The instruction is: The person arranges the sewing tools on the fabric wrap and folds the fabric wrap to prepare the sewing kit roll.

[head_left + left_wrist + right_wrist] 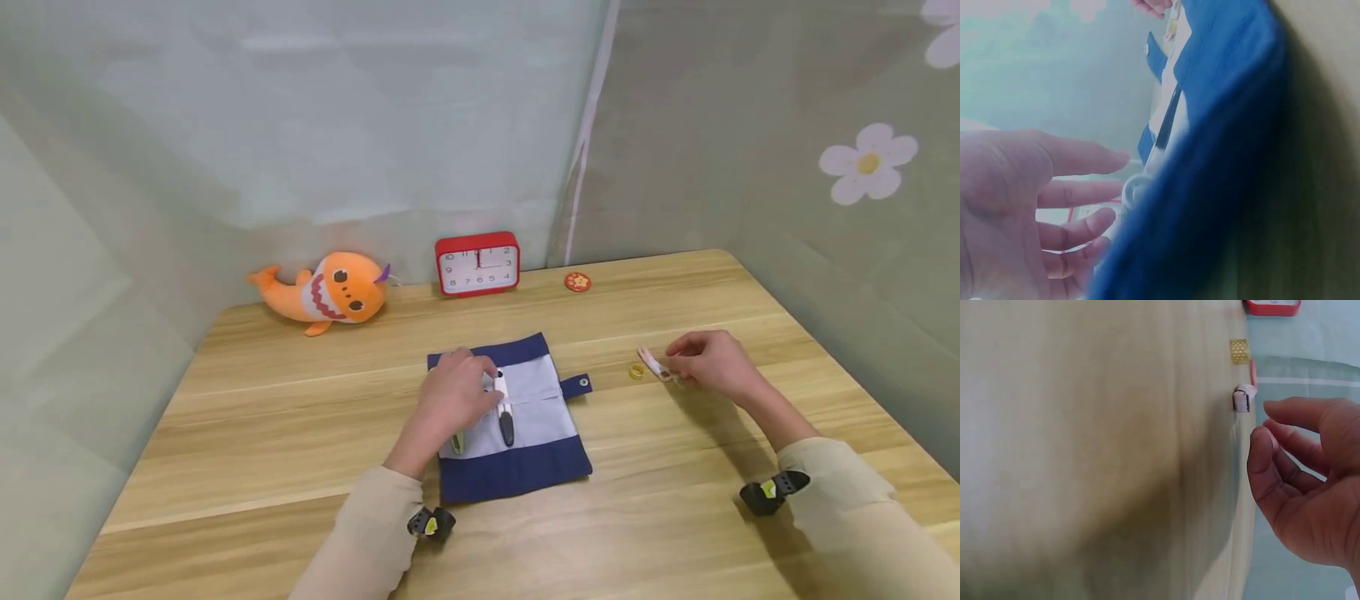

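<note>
My left hand (459,392) is over an unfolded navy fabric case (517,468) with a pale grey lining. In the left wrist view its fingers (1079,194) are fairly straight, the fingertips right at a small white ring (1137,191). A white-and-black pen-like item (505,412) lies on the lining beside the thumb. Partly under the hand lies a slim green item (457,442). My right hand (712,363), thumb and fingers loosely bent with nothing between them, hovers beside a small slim pink-and-white item (654,365). Next to that item sits a gold, dotted ring-shaped roll (636,372).
At the back of the wooden table (285,442) stand an orange shark plush (330,287) and a red alarm clock (477,264). A round red-orange disc (577,282) lies to the clock's right. The case's snap tab (576,386) sticks out rightward. Fabric-covered walls close in behind.
</note>
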